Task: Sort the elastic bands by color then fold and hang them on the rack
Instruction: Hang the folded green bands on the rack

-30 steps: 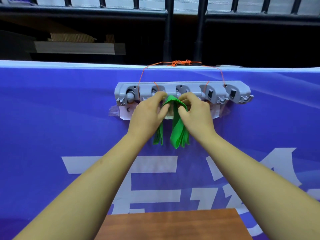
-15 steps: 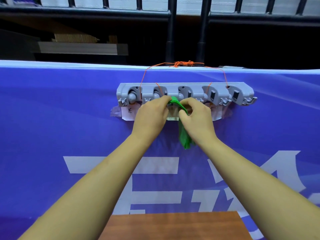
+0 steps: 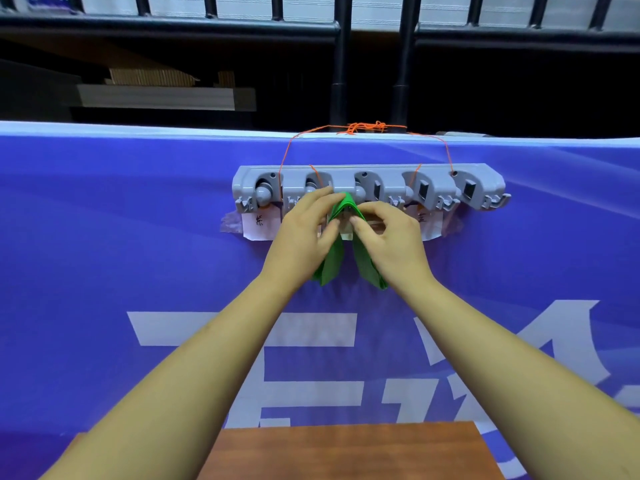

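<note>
A grey plastic rack (image 3: pixel 478 183) with several holders hangs by orange string (image 3: pixel 363 127) on a blue banner. A folded green elastic band (image 3: pixel 334 263) drapes over a hook between the rack's second and third holders, its two ends hanging down apart. My left hand (image 3: pixel 301 237) pinches the band's left side just under the rack. On the band's right side, my right hand (image 3: pixel 391 240) pinches it near the top. The hook under the band is hidden by my fingers.
White paper labels (image 3: pixel 258 225) are taped below the rack. The blue banner (image 3: pixel 104 237) with white characters covers a barrier. A brown wooden tabletop (image 3: pixel 346 452) lies at the bottom. Black railings (image 3: pixel 339 64) stand behind the banner.
The band's two hanging ends have spread apart below my hands. Half a second ago only the right end showed. Both hands stay at the rack.
</note>
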Motion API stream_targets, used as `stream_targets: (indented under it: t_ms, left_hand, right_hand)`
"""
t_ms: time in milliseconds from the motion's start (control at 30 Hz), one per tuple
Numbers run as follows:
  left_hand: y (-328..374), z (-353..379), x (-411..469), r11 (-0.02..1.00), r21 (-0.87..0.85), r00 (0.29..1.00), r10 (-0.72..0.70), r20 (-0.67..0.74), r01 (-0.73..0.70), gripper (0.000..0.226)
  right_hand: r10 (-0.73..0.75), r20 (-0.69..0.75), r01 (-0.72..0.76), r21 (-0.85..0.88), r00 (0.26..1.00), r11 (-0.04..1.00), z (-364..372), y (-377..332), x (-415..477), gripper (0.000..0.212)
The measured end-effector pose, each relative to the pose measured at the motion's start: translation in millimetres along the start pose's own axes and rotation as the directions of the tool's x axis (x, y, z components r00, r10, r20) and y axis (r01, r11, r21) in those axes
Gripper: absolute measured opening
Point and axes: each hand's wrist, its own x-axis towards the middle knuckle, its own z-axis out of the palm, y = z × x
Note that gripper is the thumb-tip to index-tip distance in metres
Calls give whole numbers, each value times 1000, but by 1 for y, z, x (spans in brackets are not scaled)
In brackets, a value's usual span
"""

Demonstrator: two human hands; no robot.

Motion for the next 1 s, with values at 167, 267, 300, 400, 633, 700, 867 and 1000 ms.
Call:
stream_targets:
  t_ms: [167,267,300,400,633,700,867,1000]
  left_hand:
    - [5,-4,-2,997,71,999,6,-36,-3,34]
    - [6,-4,-3,998,60,999,-29,-43,32,33]
    - [7,-4,-4,999,38,999,-36,-37,37,33]
    - [8,-3,-5,999,-41,999,-37,-21,36,35]
    - [2,-1,-6,969,-218,993,-116,19,117,33]
    - [3,-1,-6,956,-243,987,-158,34,161,33]
    - [6,-9,-29,959,-179,975,-213,61,220,24]
    - [-6,-16,-86,937,-98,942,-331,60,336,14]
  right_hand:
    - [2,-29,0,41,1000,999,-1,-4,3,25]
    - [-3,-36,3,-4,999,1000,0,-7,5,29]
    - [2,-27,-2,-7,1000,1000,0,-7,4,28]
    - [24,-6,-24,8,1000,1000,0,-4,-3,21]
    - [92,-2,-90,150,996,984,1,-11,-8,21]
    - [118,8,-118,164,993,979,0,-13,-7,20]
    - [199,69,-204,70,978,977,-7,-6,-31,28]
    - [284,145,-273,-90,948,958,-12,14,-87,36]
